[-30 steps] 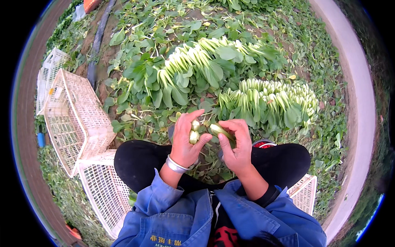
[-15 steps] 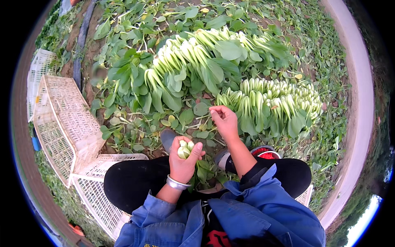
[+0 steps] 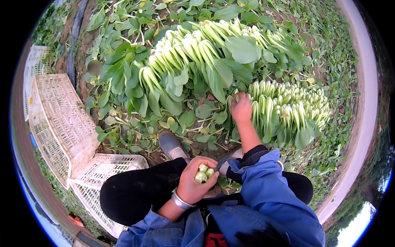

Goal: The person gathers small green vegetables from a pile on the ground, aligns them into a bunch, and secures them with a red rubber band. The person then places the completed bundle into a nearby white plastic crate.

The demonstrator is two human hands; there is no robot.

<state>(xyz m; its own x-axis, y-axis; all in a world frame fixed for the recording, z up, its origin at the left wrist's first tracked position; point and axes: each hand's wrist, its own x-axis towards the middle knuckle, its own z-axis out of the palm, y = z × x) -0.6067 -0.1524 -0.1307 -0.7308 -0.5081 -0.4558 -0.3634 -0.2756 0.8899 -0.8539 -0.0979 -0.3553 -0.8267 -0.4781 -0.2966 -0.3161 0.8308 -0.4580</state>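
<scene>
Between my knees, my left hand (image 3: 193, 181) is wrapped around a small bunch of bok choy (image 3: 201, 177), pale butt ends up. A silver bangle circles that wrist. Further out, my right hand (image 3: 242, 108) is closed on bok choy at the left edge of the smaller heap of bok choy (image 3: 284, 107); its fingertips are partly hidden. That heap lies in neat rows, white bases up and leaves toward me. Behind it to the left stretches a larger heap of bok choy (image 3: 185, 57) with long stems and broad leaves.
White plastic crates (image 3: 66, 111) lean at my left, another crate (image 3: 107, 168) beside my knee. A dark hose (image 3: 75, 41) runs along the soil at the far left. Loose leaves (image 3: 185, 119) litter the ground around my shoe (image 3: 168, 143). A pale path (image 3: 362, 94) curves along the right.
My right hand has moved forward and right, from above the loose leaves to the smaller heap's edge. My left hand has shifted right and toward me with its bunch.
</scene>
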